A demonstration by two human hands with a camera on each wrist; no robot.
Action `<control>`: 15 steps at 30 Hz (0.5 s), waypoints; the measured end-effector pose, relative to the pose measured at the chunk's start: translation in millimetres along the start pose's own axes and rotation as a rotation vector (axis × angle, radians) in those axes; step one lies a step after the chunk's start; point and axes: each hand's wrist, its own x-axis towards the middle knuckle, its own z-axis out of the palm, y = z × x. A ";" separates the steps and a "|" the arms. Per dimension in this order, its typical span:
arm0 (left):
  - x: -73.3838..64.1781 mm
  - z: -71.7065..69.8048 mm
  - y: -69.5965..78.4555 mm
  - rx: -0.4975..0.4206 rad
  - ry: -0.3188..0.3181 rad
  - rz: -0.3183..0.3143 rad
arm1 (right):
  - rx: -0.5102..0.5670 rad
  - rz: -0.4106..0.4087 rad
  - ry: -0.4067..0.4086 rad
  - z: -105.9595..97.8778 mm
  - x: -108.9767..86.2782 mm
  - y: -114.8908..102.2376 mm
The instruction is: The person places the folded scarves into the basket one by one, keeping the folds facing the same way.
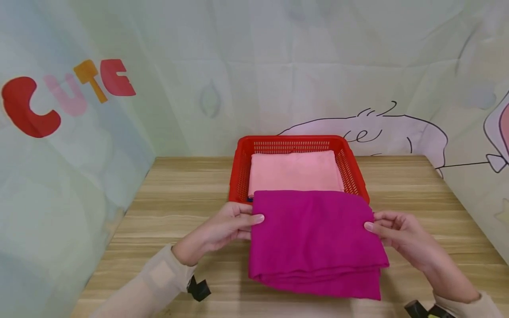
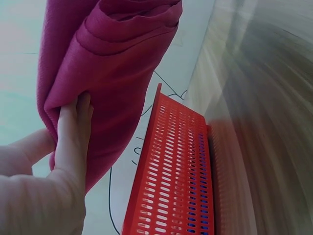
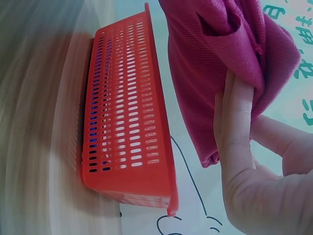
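A folded magenta cloth point(image 1: 318, 234) is held up between both hands in the head view, overlapping the front of a red basket point(image 1: 234, 176). My left hand point(image 1: 226, 226) pinches its left edge, thumb on top and fingers underneath. On the opposite edge, my right hand point(image 1: 403, 234) grips it the same way. Folded layers hang loose along the cloth's near side. Inside the basket lies a folded pink cloth point(image 1: 296, 172), its front part hidden by the magenta one. Both wrist views show the magenta cloth raised above the tabletop, beside the basket's slotted wall.
The basket stands on a wood-grain table point(image 1: 179, 190) near its back edge. A printed fabric backdrop point(image 1: 254, 79) rises behind the table and along both sides. Dark blue material point(image 2: 193, 196) shows through the basket's slots.
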 end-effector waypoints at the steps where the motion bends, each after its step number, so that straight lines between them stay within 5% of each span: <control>1: -0.2 -0.2 0.7 -0.002 -0.001 0.000 | -0.004 0.000 0.002 0.0 0.2 -0.8; 15: 0.8 -1.3 12.0 -0.010 0.002 0.023 | -0.046 0.023 0.040 0.0 5.2 -13.2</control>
